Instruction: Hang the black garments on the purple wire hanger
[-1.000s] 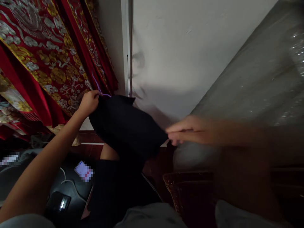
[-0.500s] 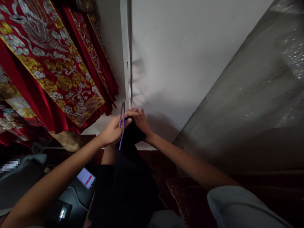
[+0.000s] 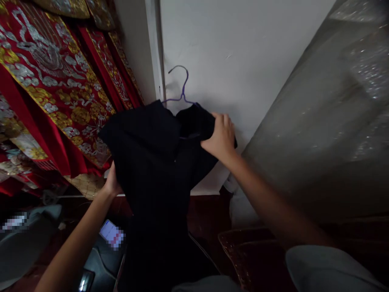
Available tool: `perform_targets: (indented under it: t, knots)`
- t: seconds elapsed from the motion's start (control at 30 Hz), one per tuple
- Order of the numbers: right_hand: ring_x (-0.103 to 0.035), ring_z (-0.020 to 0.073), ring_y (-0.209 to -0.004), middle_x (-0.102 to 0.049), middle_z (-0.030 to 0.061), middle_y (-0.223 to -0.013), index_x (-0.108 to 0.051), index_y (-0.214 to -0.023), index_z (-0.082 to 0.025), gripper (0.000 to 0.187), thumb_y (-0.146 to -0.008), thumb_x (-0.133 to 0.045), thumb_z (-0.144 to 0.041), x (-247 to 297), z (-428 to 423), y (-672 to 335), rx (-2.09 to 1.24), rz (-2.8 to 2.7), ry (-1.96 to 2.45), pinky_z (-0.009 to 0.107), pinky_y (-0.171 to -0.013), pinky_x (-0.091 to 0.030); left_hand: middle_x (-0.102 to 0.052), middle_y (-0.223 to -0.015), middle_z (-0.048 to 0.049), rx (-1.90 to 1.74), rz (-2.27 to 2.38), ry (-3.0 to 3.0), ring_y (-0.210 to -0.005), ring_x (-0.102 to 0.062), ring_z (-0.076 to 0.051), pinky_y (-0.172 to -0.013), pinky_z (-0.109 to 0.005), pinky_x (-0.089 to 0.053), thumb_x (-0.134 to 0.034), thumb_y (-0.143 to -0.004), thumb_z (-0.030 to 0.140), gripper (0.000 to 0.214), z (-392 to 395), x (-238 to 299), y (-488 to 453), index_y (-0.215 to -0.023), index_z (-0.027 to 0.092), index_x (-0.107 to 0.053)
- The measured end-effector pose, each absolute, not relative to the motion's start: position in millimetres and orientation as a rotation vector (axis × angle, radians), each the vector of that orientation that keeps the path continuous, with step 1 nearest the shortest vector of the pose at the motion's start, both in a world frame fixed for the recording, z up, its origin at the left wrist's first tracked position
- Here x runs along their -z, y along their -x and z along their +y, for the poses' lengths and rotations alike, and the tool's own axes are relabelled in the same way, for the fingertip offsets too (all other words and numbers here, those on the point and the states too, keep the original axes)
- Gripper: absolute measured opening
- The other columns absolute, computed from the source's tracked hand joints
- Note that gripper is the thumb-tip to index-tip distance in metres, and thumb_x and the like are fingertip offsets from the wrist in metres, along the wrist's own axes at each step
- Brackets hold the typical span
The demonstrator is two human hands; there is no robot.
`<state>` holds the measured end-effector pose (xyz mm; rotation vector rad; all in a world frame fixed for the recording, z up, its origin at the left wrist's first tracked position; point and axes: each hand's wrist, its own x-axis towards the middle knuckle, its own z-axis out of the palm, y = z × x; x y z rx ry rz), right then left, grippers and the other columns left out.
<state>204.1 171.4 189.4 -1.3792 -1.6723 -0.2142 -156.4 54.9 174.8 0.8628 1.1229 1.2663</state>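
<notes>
A dark short-sleeved top (image 3: 152, 158) is spread out in front of me on a thin purple clothes hanger (image 3: 183, 94). The hanger's hook sticks up above the collar, against the white wall. My right hand (image 3: 222, 136) grips the top at its right shoulder, thumb on the front and fingers over the far side. At the left edge of the cloth, below the other sleeve, is my left hand (image 3: 113, 182). Its fingers are hidden behind the garment, so their grip does not show.
Red cloths with gold and silver embroidery (image 3: 79, 109) hang at the left. Clear plastic sheeting (image 3: 288, 154) covers something large at the right. A lit phone (image 3: 111, 234) lies on a dark bag (image 3: 99, 263) at the lower left. The white wall (image 3: 243, 52) is straight ahead.
My hands were close together at the hanger and bunched dark cloth. Now they are wide apart, the top is raised and opened out, and the hanger's hook points up.
</notes>
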Motion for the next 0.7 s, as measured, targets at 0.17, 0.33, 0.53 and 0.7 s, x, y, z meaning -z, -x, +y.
perform_targets:
  t: [0.17, 0.33, 0.53, 0.7]
  knots:
    - [-0.048, 0.0434, -0.132, -0.05, 0.0199, -0.135, -0.045, -0.145, -0.015, 0.082, -0.069, -0.075, -0.016, -231.2, 169.0, -203.3, 0.225, -1.85, 1.346, 0.066, -0.112, -0.038, -0.075, -0.124, -0.0156, -1.418, 1.111, -0.717, -0.134, -0.061, -0.037, -0.11, -0.048, -0.051, -0.071, -0.076, 0.081, 0.074, 38.2, -149.0, 128.3, -0.119, 0.02, -0.074]
    - [-0.038, 0.0426, -0.143, -0.041, 0.016, -0.147, -0.042, -0.15, -0.022, 0.09, -0.068, -0.079, -0.023, -216.4, 136.4, -206.5, 0.096, -1.971, 1.128, 0.065, -0.116, -0.036, -0.08, -0.106, -0.013, -1.468, 1.292, -0.621, -0.098, -0.077, -0.031, -0.091, -0.038, -0.06, -0.097, -0.055, 0.034, 0.059, 17.8, -115.9, 98.6, -0.105, 0.013, -0.074]
    - [-0.061, 0.0218, -0.094, -0.062, 0.0085, -0.105, -0.056, -0.108, -0.021, 0.029, -0.085, -0.062, -0.037, -111.2, 106.1, -127.9, -0.421, -1.312, 1.027, 0.039, -0.085, -0.053, -0.081, -0.098, -0.0083, -1.46, 1.255, -0.411, -0.086, -0.078, -0.028, -0.078, -0.035, -0.062, -0.092, -0.051, 0.025, 0.059, -6.3, -101.6, 76.4, -0.105, 0.016, -0.071]
    - [-0.058, 0.0172, -0.075, -0.062, 0.0026, -0.078, -0.059, -0.085, -0.02, 0.03, -0.086, -0.057, -0.049, -56.0, 85.1, -58.6, -1.086, -1.273, 0.996, 0.029, -0.07, -0.046, -0.08, -0.098, -0.0074, -1.447, 1.251, -0.406, -0.092, -0.077, -0.027, -0.081, -0.032, -0.062, -0.09, -0.05, 0.022, 0.058, -27.4, -99.4, 65.2, -0.104, 0.016, -0.07]
